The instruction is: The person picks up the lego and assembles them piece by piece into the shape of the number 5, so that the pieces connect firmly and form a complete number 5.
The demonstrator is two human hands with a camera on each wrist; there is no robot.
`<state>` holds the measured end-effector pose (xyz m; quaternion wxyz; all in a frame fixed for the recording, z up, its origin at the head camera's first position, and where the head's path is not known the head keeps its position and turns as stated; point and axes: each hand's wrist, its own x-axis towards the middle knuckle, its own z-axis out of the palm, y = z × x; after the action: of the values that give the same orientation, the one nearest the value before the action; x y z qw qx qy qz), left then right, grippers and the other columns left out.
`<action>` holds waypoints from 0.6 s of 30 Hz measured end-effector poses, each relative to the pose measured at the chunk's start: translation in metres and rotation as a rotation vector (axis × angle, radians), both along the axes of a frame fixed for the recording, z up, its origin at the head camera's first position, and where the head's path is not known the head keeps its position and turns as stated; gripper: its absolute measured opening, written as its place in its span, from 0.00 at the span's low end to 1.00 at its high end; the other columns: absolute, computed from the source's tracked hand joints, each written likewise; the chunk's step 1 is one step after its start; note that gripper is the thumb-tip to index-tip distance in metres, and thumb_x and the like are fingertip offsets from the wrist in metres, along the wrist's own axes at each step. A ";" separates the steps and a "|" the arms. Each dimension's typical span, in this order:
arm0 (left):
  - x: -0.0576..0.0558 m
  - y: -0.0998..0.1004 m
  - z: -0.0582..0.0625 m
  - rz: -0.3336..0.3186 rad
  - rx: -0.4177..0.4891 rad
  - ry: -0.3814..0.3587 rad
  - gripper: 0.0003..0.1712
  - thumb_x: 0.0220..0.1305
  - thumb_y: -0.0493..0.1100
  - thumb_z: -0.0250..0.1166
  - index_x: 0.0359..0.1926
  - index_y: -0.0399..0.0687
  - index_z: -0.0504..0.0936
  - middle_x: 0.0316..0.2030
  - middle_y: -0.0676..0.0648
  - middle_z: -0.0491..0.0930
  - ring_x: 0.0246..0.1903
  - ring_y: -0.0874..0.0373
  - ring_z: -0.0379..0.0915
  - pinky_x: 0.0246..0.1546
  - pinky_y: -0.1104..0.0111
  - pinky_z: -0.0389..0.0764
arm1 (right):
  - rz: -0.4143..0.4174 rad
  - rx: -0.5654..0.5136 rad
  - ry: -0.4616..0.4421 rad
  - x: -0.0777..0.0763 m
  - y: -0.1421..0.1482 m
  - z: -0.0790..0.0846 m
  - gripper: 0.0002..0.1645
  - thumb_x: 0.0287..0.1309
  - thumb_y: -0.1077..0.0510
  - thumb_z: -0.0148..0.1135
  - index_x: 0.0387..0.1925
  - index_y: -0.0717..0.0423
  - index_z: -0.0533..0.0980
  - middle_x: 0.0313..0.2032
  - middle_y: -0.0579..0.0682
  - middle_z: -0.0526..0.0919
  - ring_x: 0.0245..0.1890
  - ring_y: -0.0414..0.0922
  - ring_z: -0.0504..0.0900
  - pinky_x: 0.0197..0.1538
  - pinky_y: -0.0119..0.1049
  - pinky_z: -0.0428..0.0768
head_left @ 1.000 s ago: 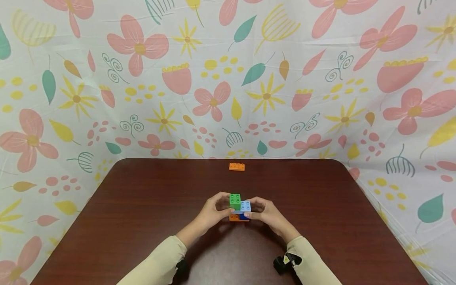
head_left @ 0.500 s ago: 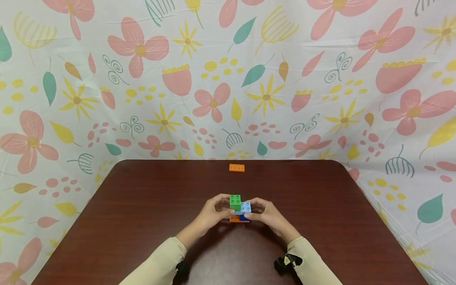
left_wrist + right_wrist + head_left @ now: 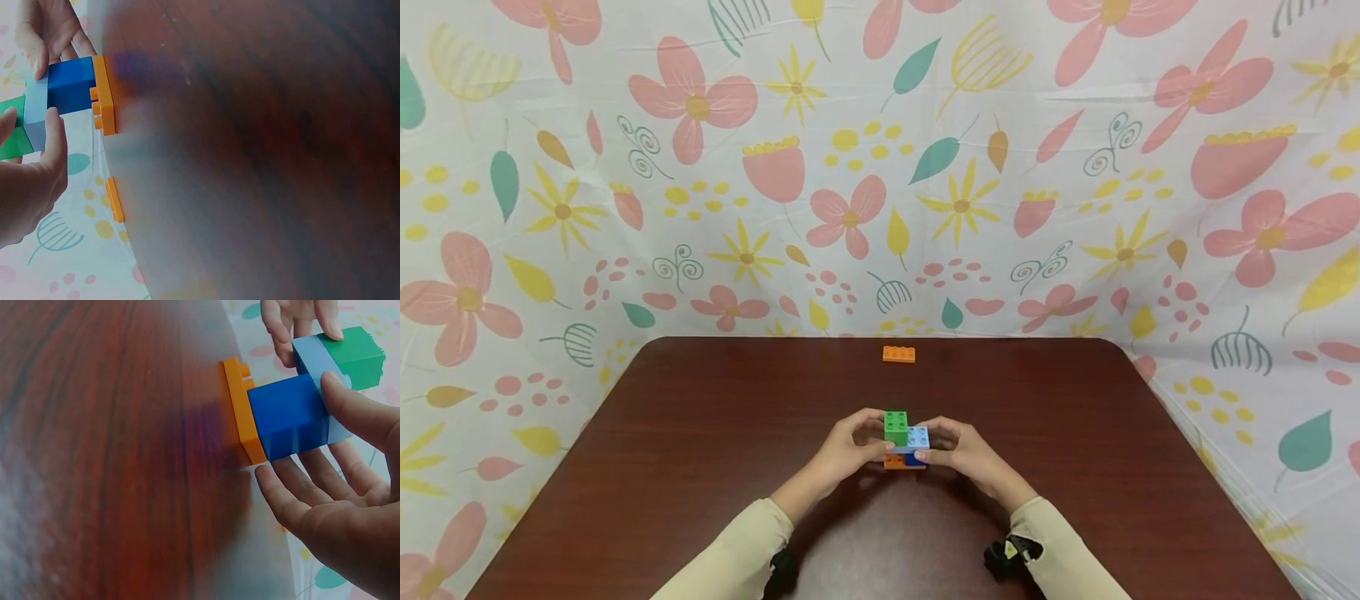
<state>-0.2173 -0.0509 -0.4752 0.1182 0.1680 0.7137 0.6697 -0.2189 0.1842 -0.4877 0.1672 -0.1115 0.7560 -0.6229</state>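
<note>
A stack of toy building bricks stands on the table between my hands. At its bottom is an orange plate brick (image 3: 240,412). The dark blue brick (image 3: 290,412) sits on the orange plate's right part in the head view. Above that lies a light blue plate brick (image 3: 918,436), its left part carrying a green brick (image 3: 896,427). My left hand (image 3: 844,448) pinches the stack from the left, thumb at the light blue brick below the green one. From the right, my right hand (image 3: 976,457) holds it, thumb on the light blue brick, other fingers behind.
Another orange plate brick (image 3: 898,354) lies alone near the far edge of the dark brown table (image 3: 737,400). Behind the table hangs a flower-patterned cloth (image 3: 850,250). Black wrist cameras (image 3: 1000,560) are strapped at the sleeves.
My right wrist has shifted very slightly to the right in the last half second. The brick stack and both grips look the same.
</note>
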 end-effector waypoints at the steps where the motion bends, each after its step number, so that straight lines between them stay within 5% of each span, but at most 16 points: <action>1: 0.000 0.000 0.000 -0.002 0.002 -0.001 0.22 0.59 0.33 0.67 0.56 0.41 0.76 0.48 0.38 0.78 0.41 0.51 0.80 0.41 0.50 0.81 | 0.003 0.008 0.003 0.000 0.000 0.000 0.28 0.54 0.53 0.71 0.54 0.58 0.75 0.49 0.55 0.79 0.49 0.50 0.79 0.49 0.41 0.80; 18: 0.000 -0.001 0.002 -0.004 -0.005 0.003 0.21 0.59 0.32 0.67 0.54 0.40 0.76 0.47 0.39 0.78 0.39 0.52 0.79 0.41 0.49 0.81 | 0.116 0.104 0.083 -0.008 0.006 0.012 0.26 0.53 0.58 0.71 0.54 0.60 0.75 0.48 0.56 0.81 0.51 0.52 0.79 0.48 0.42 0.80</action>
<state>-0.2174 -0.0517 -0.4735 0.1189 0.1704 0.7152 0.6673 -0.2271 0.1902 -0.4758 0.1773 -0.1720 0.7858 -0.5670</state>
